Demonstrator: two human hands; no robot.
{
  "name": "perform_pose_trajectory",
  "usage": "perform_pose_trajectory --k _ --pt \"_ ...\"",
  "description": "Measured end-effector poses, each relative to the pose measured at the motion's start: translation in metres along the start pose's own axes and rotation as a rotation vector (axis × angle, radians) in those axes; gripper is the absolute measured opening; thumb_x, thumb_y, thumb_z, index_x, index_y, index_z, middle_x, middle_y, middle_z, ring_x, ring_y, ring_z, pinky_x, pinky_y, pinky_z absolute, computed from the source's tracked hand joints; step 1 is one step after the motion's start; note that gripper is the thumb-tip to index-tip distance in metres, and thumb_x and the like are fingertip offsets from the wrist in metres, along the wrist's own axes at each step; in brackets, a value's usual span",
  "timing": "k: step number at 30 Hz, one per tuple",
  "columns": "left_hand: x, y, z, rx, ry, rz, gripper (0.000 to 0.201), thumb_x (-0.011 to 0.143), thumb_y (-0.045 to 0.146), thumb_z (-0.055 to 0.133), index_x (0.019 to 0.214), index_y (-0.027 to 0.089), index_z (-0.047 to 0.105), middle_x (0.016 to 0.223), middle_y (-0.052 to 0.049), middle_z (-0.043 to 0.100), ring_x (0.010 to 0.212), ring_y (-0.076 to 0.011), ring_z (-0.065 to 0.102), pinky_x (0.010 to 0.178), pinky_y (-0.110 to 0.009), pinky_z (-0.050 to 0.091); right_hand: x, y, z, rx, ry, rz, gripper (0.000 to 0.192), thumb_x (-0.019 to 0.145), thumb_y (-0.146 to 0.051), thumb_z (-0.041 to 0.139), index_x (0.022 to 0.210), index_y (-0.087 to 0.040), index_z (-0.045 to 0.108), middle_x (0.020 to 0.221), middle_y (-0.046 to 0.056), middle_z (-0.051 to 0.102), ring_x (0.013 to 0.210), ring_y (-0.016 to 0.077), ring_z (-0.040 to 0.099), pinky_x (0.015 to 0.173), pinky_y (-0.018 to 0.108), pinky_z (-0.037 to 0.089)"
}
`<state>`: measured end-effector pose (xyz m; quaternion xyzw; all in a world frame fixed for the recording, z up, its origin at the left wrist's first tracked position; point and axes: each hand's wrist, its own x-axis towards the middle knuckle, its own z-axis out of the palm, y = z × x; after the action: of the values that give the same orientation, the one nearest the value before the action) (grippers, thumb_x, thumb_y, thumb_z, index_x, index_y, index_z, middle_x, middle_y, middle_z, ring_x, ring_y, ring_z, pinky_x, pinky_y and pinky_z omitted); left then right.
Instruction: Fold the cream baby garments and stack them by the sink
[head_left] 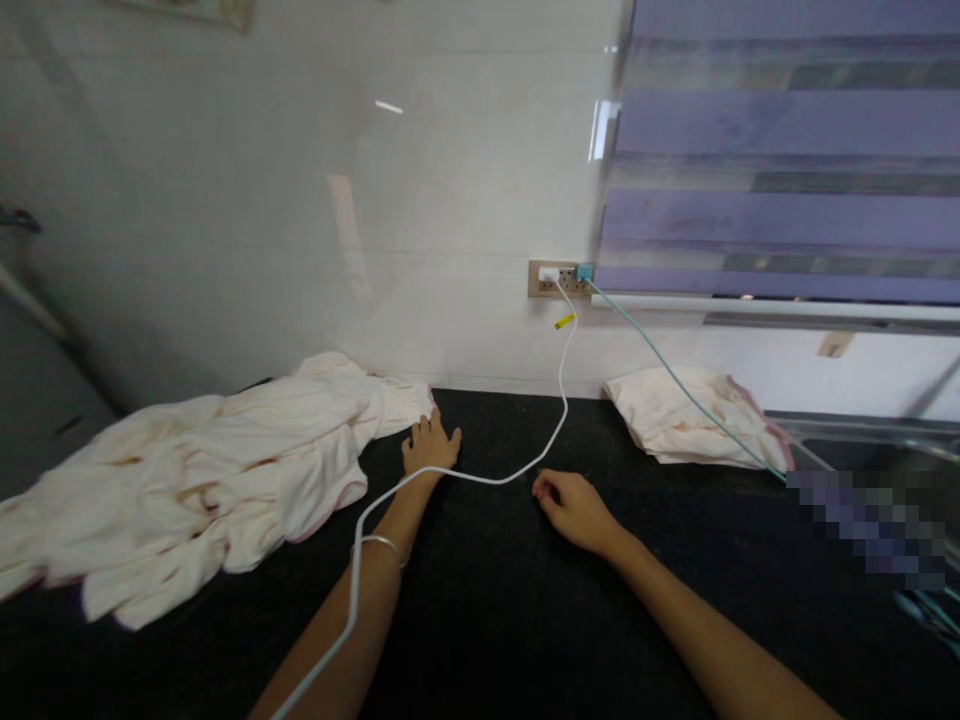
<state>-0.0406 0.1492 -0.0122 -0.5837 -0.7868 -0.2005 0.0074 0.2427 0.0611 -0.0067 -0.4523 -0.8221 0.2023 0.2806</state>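
Left hand [430, 447] lies palm-down with fingers spread flat on the black stone table [480, 610], gripping nothing; its fingertips touch the edge of the heap of crumpled cream cloth with pink trim [202, 470], as if to steady or draw it in. A thin silver bangle [381, 547] circles the left wrist. Right hand [574, 508] rests on the table with fingers curled loosely inward, holding nothing, just beside the thin white charging cable [480, 478]. This cable hangs from the white plug in the wall socket [559, 279] at the table's far edge, bears a small yellow tag [564, 321], sags onto the table between the hands and crosses over the left forearm toward the near edge. The heap covers the table's left side. A folded cream cloth [679, 415] lies at the far right, under a teal cable [675, 380] running rightward from the same socket.
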Motion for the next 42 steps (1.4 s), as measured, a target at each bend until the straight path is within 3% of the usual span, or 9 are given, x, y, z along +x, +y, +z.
perform_pose_trajectory --k 8,15,21,29,34,38,42 --pt "0.001 -0.001 0.001 0.051 0.06 0.056 0.064 0.099 0.05 0.038 0.156 0.022 0.04 0.147 -0.019 0.054 0.136 -0.0383 0.047 0.108 -0.057 0.038 -0.001 0.0 0.0 -0.013 0.003 -0.004 0.017 0.088 -0.014 0.053 0.09 -0.02 0.068 0.083 0.001 0.071 0.077 0.0147 0.063 0.071 0.024 0.037" --pt "0.005 0.002 -0.001 0.135 0.115 0.005 0.052 0.097 0.047 0.044 0.125 0.008 0.064 0.132 -0.026 0.056 0.129 -0.0403 0.049 0.102 -0.052 0.042 0.0 -0.002 0.0 -0.009 0.0 0.001 0.016 0.089 -0.014 0.053 0.09 -0.02 0.068 0.081 0.0 0.07 0.075 0.0144 0.063 0.069 0.024 0.036" --pt "0.003 0.001 -0.006 0.148 0.186 0.079 0.036 0.097 0.024 0.041 0.119 0.008 0.064 0.122 -0.024 0.061 0.118 -0.0342 0.057 0.098 -0.042 0.043 -0.001 -0.003 -0.001 -0.007 -0.003 0.006 0.015 0.09 -0.015 0.052 0.09 -0.02 0.067 0.082 0.0 0.07 0.075 0.014 0.062 0.068 0.024 0.035" --pt "-0.007 0.015 -0.024 0.042 0.333 0.167 0.034 0.105 0.024 0.028 0.113 0.012 0.058 0.103 -0.016 0.07 0.106 -0.0308 0.066 0.103 -0.047 0.039 0.0 -0.004 -0.001 -0.016 -0.019 0.033 0.016 0.09 -0.015 0.053 0.092 -0.02 0.067 0.084 0.0 0.071 0.075 0.0135 0.062 0.069 0.024 0.035" --pt "-0.021 0.034 -0.032 -0.07 0.331 0.276 0.032 0.107 0.025 0.026 0.105 0.016 0.057 0.096 -0.012 0.071 0.098 -0.0278 0.068 0.102 -0.044 0.041 0.0 -0.005 -0.002 -0.027 -0.017 0.033 0.015 0.091 -0.016 0.052 0.093 -0.021 0.067 0.088 0.0 0.072 0.08 0.0143 0.064 0.072 0.024 0.036" --pt "-0.033 0.05 -0.038 -0.147 0.243 0.35 0.031 0.107 0.027 0.027 0.104 0.018 0.057 0.095 -0.012 0.071 0.095 -0.0263 0.068 0.091 -0.037 0.046 0.0 -0.005 -0.001 -0.009 0.0 0.024 0.015 0.093 -0.018 0.051 0.095 -0.021 0.065 0.086 0.001 0.071 0.079 0.015 0.064 0.072 0.025 0.038" --pt "-0.049 0.067 -0.042 -0.273 0.178 0.461 0.029 0.107 0.027 0.029 0.106 0.018 0.057 0.101 -0.011 0.071 0.1 -0.0249 0.068 0.093 -0.036 0.046 0.001 -0.004 0.0 0.053 0.058 0.018 0.015 0.095 -0.022 0.052 0.105 -0.021 0.063 0.088 0.001 0.07 0.081 0.0157 0.064 0.073 0.026 0.041"
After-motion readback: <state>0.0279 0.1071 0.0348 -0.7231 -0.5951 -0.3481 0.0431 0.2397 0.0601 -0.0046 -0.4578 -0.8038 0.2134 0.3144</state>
